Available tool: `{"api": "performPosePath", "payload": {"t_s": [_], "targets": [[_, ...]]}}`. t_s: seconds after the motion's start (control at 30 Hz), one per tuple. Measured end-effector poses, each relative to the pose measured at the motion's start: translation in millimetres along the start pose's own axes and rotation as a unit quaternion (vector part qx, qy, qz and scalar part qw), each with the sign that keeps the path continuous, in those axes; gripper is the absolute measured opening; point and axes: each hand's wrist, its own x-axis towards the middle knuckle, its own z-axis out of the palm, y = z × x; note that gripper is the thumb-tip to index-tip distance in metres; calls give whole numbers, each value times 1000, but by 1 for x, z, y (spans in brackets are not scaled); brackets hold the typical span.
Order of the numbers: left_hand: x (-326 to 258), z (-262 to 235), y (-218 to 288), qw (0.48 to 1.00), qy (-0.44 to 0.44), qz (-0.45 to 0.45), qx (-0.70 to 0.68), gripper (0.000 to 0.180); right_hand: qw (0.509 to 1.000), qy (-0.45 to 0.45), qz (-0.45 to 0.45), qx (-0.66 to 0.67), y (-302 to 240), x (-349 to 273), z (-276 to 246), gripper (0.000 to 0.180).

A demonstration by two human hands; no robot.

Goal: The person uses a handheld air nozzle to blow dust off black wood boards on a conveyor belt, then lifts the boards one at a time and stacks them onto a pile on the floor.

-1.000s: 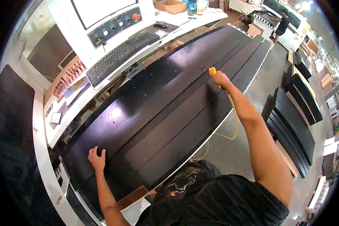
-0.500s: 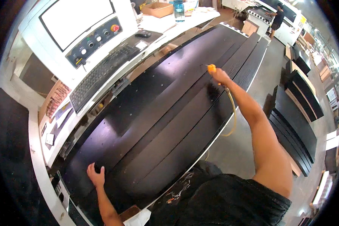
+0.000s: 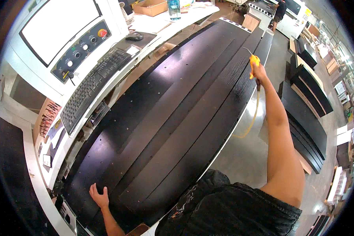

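Change since earlier frames: right arm has stretched further out along the black panels, the yellow tool now much nearer their far end; left hand has stayed planted at the near end.
Landmark: long black panels (image 3: 173, 114), several lying side by side lengthwise on the bench (image 3: 118, 84), small drilled holes showing on the leftmost ones.
Right hand (image 3: 259, 72): closed in a fist round a yellow air blow gun (image 3: 254, 61), held over the right edge of the panels near their far end; thin nozzle points away from the person.
Hose: yellow hose (image 3: 251, 120) hangs from the gun below the forearm, looping off the right edge of the panels above the floor (image 3: 240, 157).
Left hand (image 3: 99, 195): open, fingers spread, palm flat on the near left corner of the panels; holds nothing.
Left of panels: white machine control console (image 3: 86, 39) with blank screen, knobs and a red button; black keyboard (image 3: 91, 88) just below it; computer mouse (image 3: 134, 36) beyond the keyboard.
Beyond far end of panels: cardboard box (image 3: 151, 6) and blue-green bottle (image 3: 174, 8) on a white surface.
Right of panels: across the floor, stacks of black boards (image 3: 308, 98).
Far right, beyond panels: another person (image 3: 280, 10) standing at a machine.
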Motion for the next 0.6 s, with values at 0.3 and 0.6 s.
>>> {"api": "performPosePath", "payload": {"t_s": [0.3, 0.6], "targets": [[-6, -5, 8, 1000, 9, -12, 13, 63, 902, -136, 363, 189, 282, -399, -89, 46], [60, 40, 81, 999, -7, 43, -5, 60, 702, -311, 631, 115, 352, -700, 10, 39]]}}
